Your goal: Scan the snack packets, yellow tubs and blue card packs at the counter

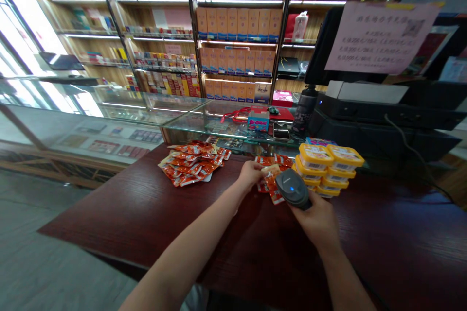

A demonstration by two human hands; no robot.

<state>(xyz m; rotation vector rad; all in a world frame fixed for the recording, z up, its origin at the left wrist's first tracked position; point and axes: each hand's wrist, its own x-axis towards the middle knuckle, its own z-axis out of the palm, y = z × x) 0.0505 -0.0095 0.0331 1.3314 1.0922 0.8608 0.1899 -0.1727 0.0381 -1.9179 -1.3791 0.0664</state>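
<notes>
Lit shelves (239,2) stand beyond the glass case (189,112), and a dark tabletop (215,218) fills the near part of my head view. There I have the left hand (251,173) closed at the fingertips on the edge of an orange packet (270,181), with more packets under and behind it. My right hand (323,218) grips a scanner (295,189), its head overlapping that packet; whether they touch, I can't tell. Yellow tubs (332,165) are stacked just right of the packets, and a pile (193,163) of similar packets lies to the left.
</notes>
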